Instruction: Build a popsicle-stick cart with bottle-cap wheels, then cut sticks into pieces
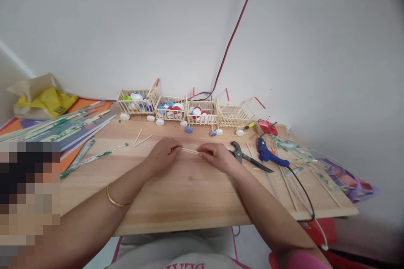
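My left hand [164, 153] and my right hand [216, 156] are close together over the middle of the table. Between them, short thin wooden sticks [190, 151] lie side by side, pinched at one end by each hand's fingertips. The sticks look level and very near the tabletop; whether they touch it I cannot tell. Just right of my right hand is a pair of dark-handled pliers or cutters [249, 159], partly hidden by that hand. Two more short sticks [139, 138] lie beyond my left hand.
Several small stick-built carts [202, 112] stand along the wall, some filled with bottle caps. A blue glue gun [271, 153] with a black cord and a red dish [267, 127] sit at right. Wrapped sticks [72, 128] and a yellow bag [47, 101] lie at left.
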### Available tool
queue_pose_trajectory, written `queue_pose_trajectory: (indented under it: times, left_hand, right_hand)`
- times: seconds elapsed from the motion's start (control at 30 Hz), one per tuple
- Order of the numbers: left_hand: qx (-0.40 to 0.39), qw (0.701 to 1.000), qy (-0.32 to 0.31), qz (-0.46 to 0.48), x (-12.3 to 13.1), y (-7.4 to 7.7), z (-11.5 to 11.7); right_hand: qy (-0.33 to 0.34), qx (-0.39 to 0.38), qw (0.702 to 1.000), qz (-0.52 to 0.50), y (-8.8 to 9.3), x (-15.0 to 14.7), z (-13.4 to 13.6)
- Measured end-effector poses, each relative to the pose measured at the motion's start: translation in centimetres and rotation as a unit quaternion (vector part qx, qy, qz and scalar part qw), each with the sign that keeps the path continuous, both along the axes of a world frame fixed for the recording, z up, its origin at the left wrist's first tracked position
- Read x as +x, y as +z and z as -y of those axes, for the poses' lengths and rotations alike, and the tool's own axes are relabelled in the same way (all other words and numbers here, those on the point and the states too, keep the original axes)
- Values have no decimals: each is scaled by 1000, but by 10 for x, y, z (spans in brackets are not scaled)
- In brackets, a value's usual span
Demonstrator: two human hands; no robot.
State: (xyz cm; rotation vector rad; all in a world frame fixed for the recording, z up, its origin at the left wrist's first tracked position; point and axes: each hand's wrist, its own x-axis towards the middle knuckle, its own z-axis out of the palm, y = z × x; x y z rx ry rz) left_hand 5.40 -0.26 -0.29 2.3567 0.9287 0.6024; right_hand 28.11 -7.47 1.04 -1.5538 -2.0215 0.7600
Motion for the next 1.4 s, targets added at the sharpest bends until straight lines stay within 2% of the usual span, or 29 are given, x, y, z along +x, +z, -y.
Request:
queue_pose_trajectory:
  times: [0.1, 0.23, 0.33, 0.43, 0.47, 0.53, 0.63, 0.7, 0.8, 0.97, 1.07, 1.17, 1.27, 1.33, 1.4]
  left_hand:
    - [-3, 999, 22, 34, 1, -5, 0]
    - [-8, 994, 10, 110, 2, -5, 3]
    - [-38, 983, 35, 177, 1, -2, 5]
    - [-38, 969, 120, 214, 0, -2, 3]
    - [-27, 965, 148, 214, -1, -3, 1]
    - [3, 963, 182, 198, -2, -4, -2]
    - [52, 972, 171, 153, -3, -6, -3]
    - [73, 975, 160, 133, -3, -6, -3]
    - [75, 975, 159, 139, -3, -5, -1]
    - [58, 977, 141, 149, -3, 0, 3]
    - [54, 973, 172, 148, -7, 6, 0]
    - [38, 975, 193, 104, -22, 18, -13]
    - [31, 978, 204, 16, -56, 37, -37]
    - [62, 955, 285, -56, -87, 51, -54]
    - [70, 939, 328, -72, -118, 63, -71]
  right_hand:
    - [78, 25, 994, 65, 1, -5, 1]
    - [99, 43, 992, 73, -2, -6, 2]
    - [31, 67, 997, 12, -4, -5, 3]
    - [-69, 122, 989, -56, -5, -4, 2]
    - [-77, 126, 987, -60, -6, -4, 1]
    - [-40, 106, 993, -31, -7, -4, 0]
    - [9, 74, 997, 24, -8, -4, -1]
    - [-17, 91, 996, 2, -9, -3, -1]
    - [-60, 139, 987, -47, -10, -2, 0]
    - [14, 101, 995, 24, -14, 1, -3]
    - [4, 112, 993, 18, -14, 1, -4]
    - [23, 123, 992, 15, -13, 1, -3]
    - [49, 113, 992, 25, -14, 0, -2]
    - [59, 105, 992, 29, -14, -1, -2]
    - [65, 96, 993, 37, -13, -1, -1]
